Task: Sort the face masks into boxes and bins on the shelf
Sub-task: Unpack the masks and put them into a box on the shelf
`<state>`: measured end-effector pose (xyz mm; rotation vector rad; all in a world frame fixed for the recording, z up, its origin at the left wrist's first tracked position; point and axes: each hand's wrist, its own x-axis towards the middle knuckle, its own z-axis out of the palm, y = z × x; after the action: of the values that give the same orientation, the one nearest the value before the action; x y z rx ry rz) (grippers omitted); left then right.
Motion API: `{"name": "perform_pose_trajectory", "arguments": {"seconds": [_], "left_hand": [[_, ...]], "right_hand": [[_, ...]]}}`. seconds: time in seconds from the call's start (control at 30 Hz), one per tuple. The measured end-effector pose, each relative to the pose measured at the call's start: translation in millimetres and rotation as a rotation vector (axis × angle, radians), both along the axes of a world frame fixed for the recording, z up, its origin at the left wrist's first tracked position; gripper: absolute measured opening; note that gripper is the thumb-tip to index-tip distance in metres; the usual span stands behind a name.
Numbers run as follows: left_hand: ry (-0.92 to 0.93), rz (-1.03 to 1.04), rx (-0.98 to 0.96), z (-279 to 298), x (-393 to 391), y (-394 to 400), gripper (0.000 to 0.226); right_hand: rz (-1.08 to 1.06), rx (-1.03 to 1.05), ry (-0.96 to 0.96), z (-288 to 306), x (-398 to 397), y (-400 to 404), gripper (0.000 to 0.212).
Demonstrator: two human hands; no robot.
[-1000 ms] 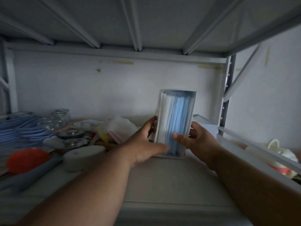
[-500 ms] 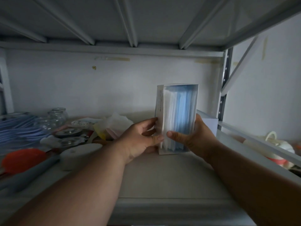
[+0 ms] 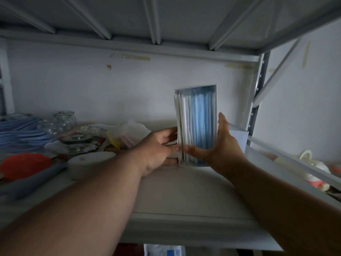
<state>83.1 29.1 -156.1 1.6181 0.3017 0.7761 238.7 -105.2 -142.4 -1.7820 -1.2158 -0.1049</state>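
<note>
An open white box [image 3: 196, 115] stands upright on the shelf board [image 3: 184, 191], filled with blue and white face masks on edge. My right hand [image 3: 219, 145] grips the box's right side, thumb across its lower front. My left hand [image 3: 158, 146] touches the box's lower left edge with its fingertips. Loose blue masks [image 3: 20, 130] lie stacked at the far left of the shelf. A white box [image 3: 239, 135] shows just behind my right hand.
Glass jars [image 3: 64, 120] and lids, a white round container [image 3: 90, 161], an orange object [image 3: 24, 164] and crumpled bags [image 3: 129, 132] crowd the left. A shelf upright [image 3: 258, 93] and the shelf above bound the space. A pale object [image 3: 311, 167] sits beyond the right rail.
The mask box has been moved farther back and right on the shelf and set more upright. My right hand shifted from its lower front to its right side.
</note>
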Motion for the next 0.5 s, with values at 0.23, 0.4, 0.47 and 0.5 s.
{"name": "perform_pose_trajectory", "arguments": {"seconds": [0.23,0.4,0.47,0.5], "left_hand": [[-0.025,-0.039,-0.03,-1.5,-0.4,-0.8,0.046],[-0.055,0.013,-0.045,2.6,-0.3,-3.6,0.042],[-0.071,0.023,-0.063,3.8,0.1,-3.8,0.04],[-0.075,0.019,-0.066,4.1,0.1,-3.7,0.04]], "right_hand": [[-0.003,0.026,0.014,1.2,1.2,-3.4,0.157],[-0.006,0.062,0.076,1.4,3.1,-4.2,0.158],[-0.002,0.061,0.035,1.4,-0.5,-3.6,0.16],[0.004,0.047,0.015,1.6,-2.8,-3.4,0.162]]}}
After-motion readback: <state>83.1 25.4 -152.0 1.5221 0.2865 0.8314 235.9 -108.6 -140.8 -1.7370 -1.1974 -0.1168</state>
